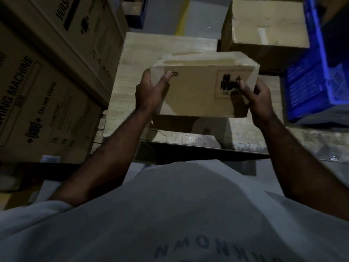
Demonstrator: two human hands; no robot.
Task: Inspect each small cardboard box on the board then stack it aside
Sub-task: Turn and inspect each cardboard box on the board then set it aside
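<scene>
Each grip clamps one end of the box (196,91): the left hand (151,91) wraps the left end and the right hand (256,97) the right, thumbs on the printed face. The box hangs above the board (151,48), its face tilted towards the head, probably for inspection. Both forearms reach forward over the board's near edge.

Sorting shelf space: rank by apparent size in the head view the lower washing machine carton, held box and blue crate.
Largest: lower washing machine carton.
Then held box and blue crate look alike; the box is nearer, the crate cropped, so unranked.
</scene>
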